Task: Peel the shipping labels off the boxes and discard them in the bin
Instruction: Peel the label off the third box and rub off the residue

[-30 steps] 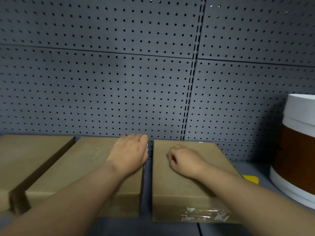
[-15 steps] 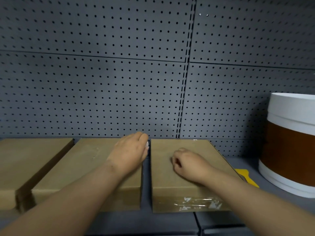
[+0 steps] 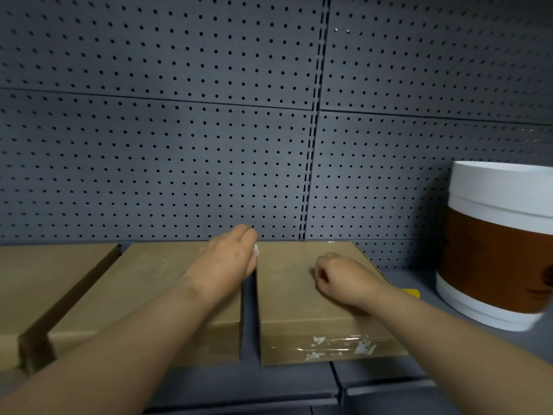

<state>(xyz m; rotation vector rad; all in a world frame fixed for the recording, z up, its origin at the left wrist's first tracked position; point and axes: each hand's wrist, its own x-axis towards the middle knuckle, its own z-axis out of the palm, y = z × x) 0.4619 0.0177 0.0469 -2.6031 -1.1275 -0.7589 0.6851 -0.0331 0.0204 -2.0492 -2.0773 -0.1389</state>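
Three flat cardboard boxes lie side by side on a grey shelf: the left box point(image 3: 45, 274), the middle box point(image 3: 143, 283) and the right box point(image 3: 287, 295). Torn label and tape remains point(image 3: 338, 347) cling to the right box's front face. My left hand point(image 3: 227, 259) hovers over the far end of the gap between the middle and right boxes, fingers closed, with a small white scrap point(image 3: 256, 248) at the fingertips. My right hand point(image 3: 341, 278) rests curled in a loose fist on top of the right box. The white and brown bin point(image 3: 496, 244) stands at the right.
A grey pegboard wall point(image 3: 179, 145) rises right behind the boxes. A yellow object point(image 3: 412, 292) peeks out behind my right forearm, between the right box and the bin. The shelf's front edge point(image 3: 374, 390) runs below the boxes.
The view has shifted, and more of the bin shows at the right. My right hand slid a little to the right on the box top. My left hand stays over the gap.
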